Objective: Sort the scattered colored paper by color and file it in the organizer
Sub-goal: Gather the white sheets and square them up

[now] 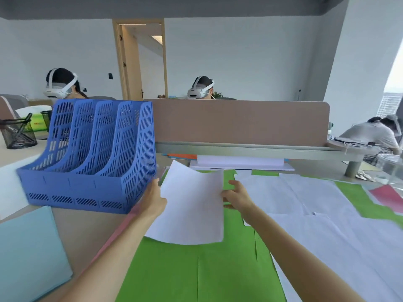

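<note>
White paper sheet is held above the desk, pinched at its left edge by the left hand and at its right edge by the right hand. Expect a light, limp sheet; its near edge curls. Grip opposite edges to keep it flat and avoid creasing. Green sheets lie beneath it. The blue file organizer stands just beside the left hand.
</note>
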Action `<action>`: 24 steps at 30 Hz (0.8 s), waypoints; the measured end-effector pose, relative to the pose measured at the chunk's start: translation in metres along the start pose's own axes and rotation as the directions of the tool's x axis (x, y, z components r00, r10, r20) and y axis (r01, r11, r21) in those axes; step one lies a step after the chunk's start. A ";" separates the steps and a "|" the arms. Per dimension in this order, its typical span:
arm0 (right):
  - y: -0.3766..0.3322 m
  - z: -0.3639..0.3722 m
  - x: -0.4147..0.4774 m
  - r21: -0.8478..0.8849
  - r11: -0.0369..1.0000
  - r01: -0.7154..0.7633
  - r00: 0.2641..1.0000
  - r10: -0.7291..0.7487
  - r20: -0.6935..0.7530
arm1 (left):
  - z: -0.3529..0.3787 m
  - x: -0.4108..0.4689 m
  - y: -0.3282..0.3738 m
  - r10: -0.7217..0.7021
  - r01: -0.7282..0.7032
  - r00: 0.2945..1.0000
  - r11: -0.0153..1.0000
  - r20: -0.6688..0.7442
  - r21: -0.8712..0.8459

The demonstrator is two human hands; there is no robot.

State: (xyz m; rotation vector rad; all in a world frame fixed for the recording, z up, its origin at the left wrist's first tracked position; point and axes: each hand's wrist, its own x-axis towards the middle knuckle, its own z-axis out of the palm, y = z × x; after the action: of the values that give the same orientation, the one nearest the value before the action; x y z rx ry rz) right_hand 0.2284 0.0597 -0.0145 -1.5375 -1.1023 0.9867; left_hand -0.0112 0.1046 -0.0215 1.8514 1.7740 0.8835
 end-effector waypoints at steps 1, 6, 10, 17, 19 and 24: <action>0.005 -0.011 0.000 0.005 1.000 -0.023 1.000 0.023 0.014 | 0.002 -0.002 0.000 -0.047 0.040 0.998 0.989 0.048 0.142; 0.026 -0.080 -0.014 -0.082 0.996 0.038 0.992 -0.047 -0.116 | 0.024 -0.024 0.031 0.071 -0.147 0.980 0.888 0.188 0.436; 0.044 -0.121 -0.017 -0.226 0.974 -0.016 0.961 -0.048 -0.274 | 0.073 -0.050 0.092 0.280 -0.378 0.862 0.911 0.423 0.167; 0.067 -0.194 -0.061 -0.730 0.603 -0.321 0.930 0.057 -0.362 | 0.150 -0.089 0.158 0.289 -0.517 0.736 0.824 0.612 0.232; 0.072 -0.215 -0.076 -0.754 0.549 -0.362 0.924 0.102 -0.370 | 0.161 -0.089 0.162 0.256 -0.510 0.742 0.815 0.620 0.274; 0.075 -0.248 -0.103 -0.349 0.882 -0.317 0.910 0.180 -0.372 | 0.175 -0.085 0.178 0.284 -0.446 0.790 0.874 0.543 0.191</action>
State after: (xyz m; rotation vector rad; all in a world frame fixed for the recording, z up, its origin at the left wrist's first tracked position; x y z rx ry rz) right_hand 0.4505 -0.1089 -0.0293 -2.1413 -0.9114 0.6505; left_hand 0.2401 0.0255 -0.0352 2.4156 1.2890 0.1856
